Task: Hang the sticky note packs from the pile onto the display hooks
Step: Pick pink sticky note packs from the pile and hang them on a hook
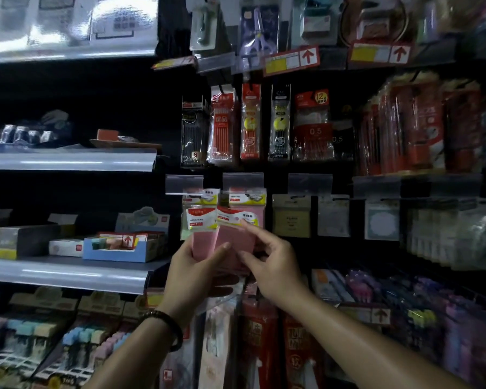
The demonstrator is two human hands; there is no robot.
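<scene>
Both forearms reach up to a dim shop wall of hanging stationery, with shelves [68,161] to the left. The left hand [192,265] grips a fan of pink sticky note packs [201,242] just below the hung packs [247,199]. The right hand [272,262] pinches the front pack [236,240], apparently separating it. Its header hole must next meet the hook, hidden behind the clear label holder [243,181].

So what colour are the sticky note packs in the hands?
The plastic-wrapped sticky note packs are pink, best seen in the head view.
</scene>
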